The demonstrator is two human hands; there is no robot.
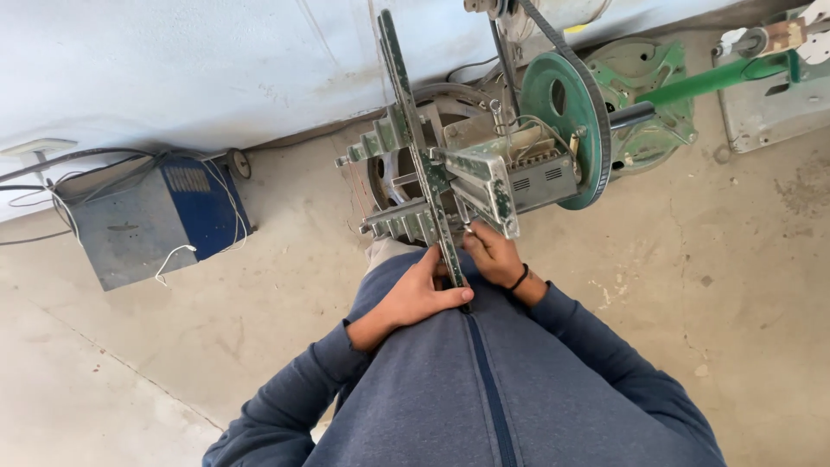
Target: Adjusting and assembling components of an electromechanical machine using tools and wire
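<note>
A metal winding machine (pixel 471 177) with green-flecked crossed arms stands in front of me. My left hand (pixel 421 290) wraps around the lower end of the long upright arm (pixel 450 251), thumb laid along it. My right hand (pixel 494 255), a dark band on its wrist, pinches something small just under the stepped metal block (pixel 488 186); what it pinches is too small to tell. A large green pulley wheel (pixel 562 130) with a dark belt (pixel 562 43) sits behind the block.
A blue-and-grey metal box (pixel 160 220) with white cables sits on the concrete floor at left against the pale wall (pixel 216 60). A green shaft (pixel 709 79) runs right to another machine part (pixel 774 95). My grey zip jacket (pixel 484 389) fills the lower view.
</note>
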